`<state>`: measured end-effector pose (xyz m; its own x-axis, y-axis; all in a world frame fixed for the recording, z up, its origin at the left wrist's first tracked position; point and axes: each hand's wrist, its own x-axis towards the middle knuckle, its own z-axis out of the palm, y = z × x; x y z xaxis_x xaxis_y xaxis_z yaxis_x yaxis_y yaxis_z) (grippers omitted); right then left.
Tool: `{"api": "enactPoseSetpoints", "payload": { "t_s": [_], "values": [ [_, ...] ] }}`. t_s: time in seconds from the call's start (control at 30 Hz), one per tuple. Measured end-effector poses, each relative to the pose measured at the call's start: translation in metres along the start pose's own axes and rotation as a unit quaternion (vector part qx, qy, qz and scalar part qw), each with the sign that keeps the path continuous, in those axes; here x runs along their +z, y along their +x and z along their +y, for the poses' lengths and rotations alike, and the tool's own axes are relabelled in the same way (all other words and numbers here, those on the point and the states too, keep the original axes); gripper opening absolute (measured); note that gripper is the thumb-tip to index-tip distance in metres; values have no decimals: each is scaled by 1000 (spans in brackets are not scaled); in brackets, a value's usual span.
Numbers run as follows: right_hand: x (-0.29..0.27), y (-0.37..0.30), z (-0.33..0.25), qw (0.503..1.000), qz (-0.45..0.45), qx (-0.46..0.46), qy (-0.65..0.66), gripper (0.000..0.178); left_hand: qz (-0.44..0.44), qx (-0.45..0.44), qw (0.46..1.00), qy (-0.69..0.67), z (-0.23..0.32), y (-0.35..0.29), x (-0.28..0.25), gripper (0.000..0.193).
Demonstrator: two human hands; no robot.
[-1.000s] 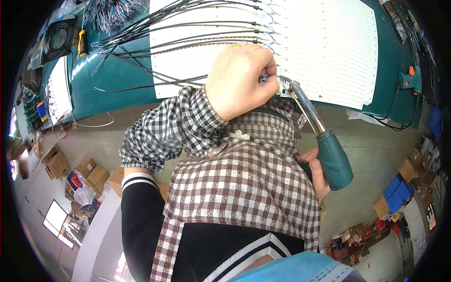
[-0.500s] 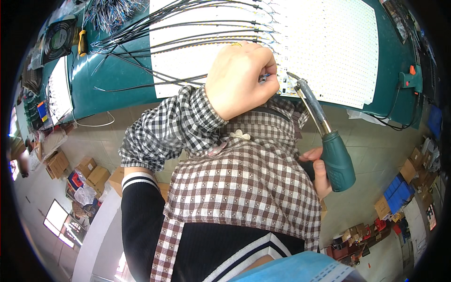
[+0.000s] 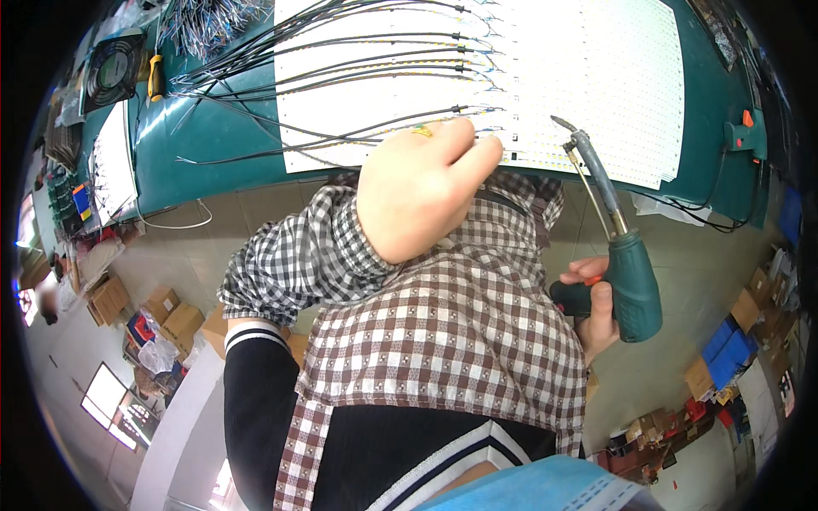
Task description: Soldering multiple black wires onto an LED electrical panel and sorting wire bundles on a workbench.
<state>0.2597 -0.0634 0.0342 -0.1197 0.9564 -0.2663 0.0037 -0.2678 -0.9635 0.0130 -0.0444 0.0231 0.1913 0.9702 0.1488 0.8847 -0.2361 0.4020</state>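
Note:
My left hand (image 3: 422,192), in a checked sleeve, is curled over the near edge of a white circuit board (image 3: 596,77) dotted with small yellowish parts. Its fingertips are tucked underneath, so what they pinch is hidden. A black cable (image 3: 400,119) with thin stripped leads lies just beyond the knuckles. Lower right, my right hand (image 3: 601,319) is closed round the dark handle of a green soldering gun (image 3: 636,289). The gun's metal tip (image 3: 562,124) points up and left over the board, to the right of the column of wire ends.
Several black cables (image 3: 366,55) run leftward off the board across the green table (image 3: 213,162). A fan (image 3: 112,72), a yellow-handled screwdriver (image 3: 156,78) and a bundle of thin wires (image 3: 204,25) are at the left. At the right edge is another green tool (image 3: 746,138).
The soldering gun has moved right, its tip away from the wire ends. My left hand has shifted slightly left and nearer me, uncovering a cable end and its leads on the board.

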Motion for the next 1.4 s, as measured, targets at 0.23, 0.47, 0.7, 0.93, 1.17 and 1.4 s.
{"api": "enactPoseSetpoints", "payload": {
  "t_s": [0.23, 0.47, 0.7, 0.93, 1.17, 1.4],
  "values": [
    [-6, -2, 5, 999, -39, -7, -37, 35, 36, -43, 992, -114, 0, 6, 9, 15],
    [-8, -4, 9, 999, -24, -22, -39, 37, 16, -29, 990, -136, -9, 12, 14, 11],
    [-7, -8, 10, 1000, -7, 15, 11, 41, 33, -59, 978, -197, -14, 11, 24, 8],
    [-9, -9, 8, 996, -57, 5, -69, 38, 35, -75, 979, -187, -13, 11, 25, 9],
    [0, -14, 2, 999, -35, 41, 1, 28, 52, -68, 976, -198, -13, 13, 28, 9],
    [-1, -15, -6, 989, -100, 56, -94, 28, 26, -86, 976, -197, -13, 14, 23, 9]
  ]
}}
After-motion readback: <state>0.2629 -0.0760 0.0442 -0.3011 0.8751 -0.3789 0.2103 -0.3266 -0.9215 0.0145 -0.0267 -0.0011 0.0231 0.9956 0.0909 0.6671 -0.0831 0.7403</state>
